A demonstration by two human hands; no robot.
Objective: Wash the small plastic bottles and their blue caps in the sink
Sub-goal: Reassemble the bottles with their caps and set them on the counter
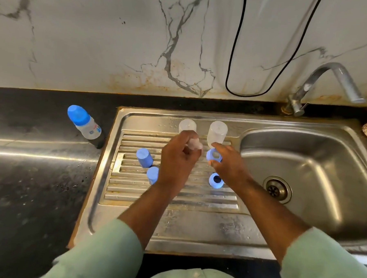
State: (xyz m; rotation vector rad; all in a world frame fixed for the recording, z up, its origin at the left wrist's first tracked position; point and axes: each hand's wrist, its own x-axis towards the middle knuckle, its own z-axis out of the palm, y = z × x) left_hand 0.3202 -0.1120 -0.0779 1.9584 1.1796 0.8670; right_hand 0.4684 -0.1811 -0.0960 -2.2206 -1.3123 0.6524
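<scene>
The left hand (178, 157) pinches a translucent teat (195, 144) at its fingertips, fingers curled round it; the teat's axis looks roughly level, tip toward the right hand, though blur makes this uncertain. The right hand (230, 164) holds a blue ring (214, 155) between thumb and forefinger, its opening facing up toward the camera. Judged step: seating the teat in the ring. To do it well, line the teat's axis up with the ring's hole and pull it through evenly. Just beyond the fingers two clear bottles (217, 133) stand inverted, long axes vertical. A second ring (216, 180) lies below the right thumb; two blue caps (144, 157) stand left of the left hand. A capped bottle (84, 122) stands well apart on the counter (27, 173).
</scene>
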